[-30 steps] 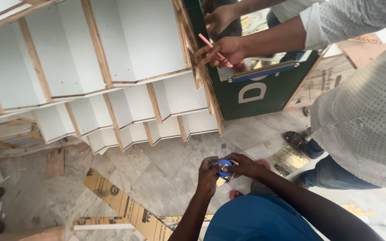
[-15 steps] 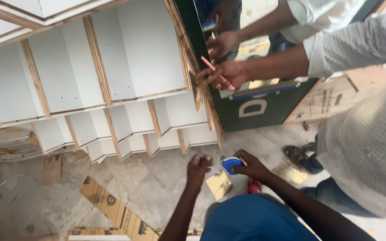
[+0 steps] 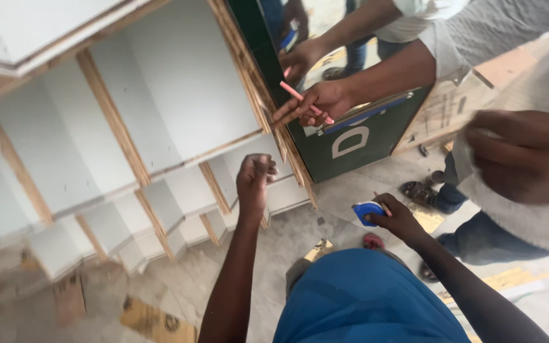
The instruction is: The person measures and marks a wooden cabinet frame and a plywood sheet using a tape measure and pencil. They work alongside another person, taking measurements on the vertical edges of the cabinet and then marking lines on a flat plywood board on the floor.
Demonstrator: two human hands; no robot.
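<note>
Tape measure (image 3: 367,212), blue and round, is held in the right hand (image 3: 396,218), low and right of centre above the concrete floor (image 3: 300,228); the fingers are wrapped closed around its case, seemingly so that the case is kept steady. Only the head view is given, and in it the left hand (image 3: 253,181) is raised to the white shelf unit (image 3: 160,114), its fingers curled in at the wooden edge of a panel; whether anything, such as the tape's end, is pinched there cannot be told. The two hands are kept well apart, which would suit a length being taken across the unit's front, though no tape blade is seen between them. Above, a second person's hand (image 3: 316,101) is laid against the same wooden edge with a pink pencil (image 3: 305,101) held between the fingers, its tip near the frame, apparently placed for marking. Just behind that hand a green board (image 3: 363,136) with a white letter is leaned, and a mirror (image 3: 325,32) above it. At the right edge a blurred hand (image 3: 522,159) of another person is seen close to the camera. Cardboard scraps (image 3: 157,321) are left on the floor below the shelves.
</note>
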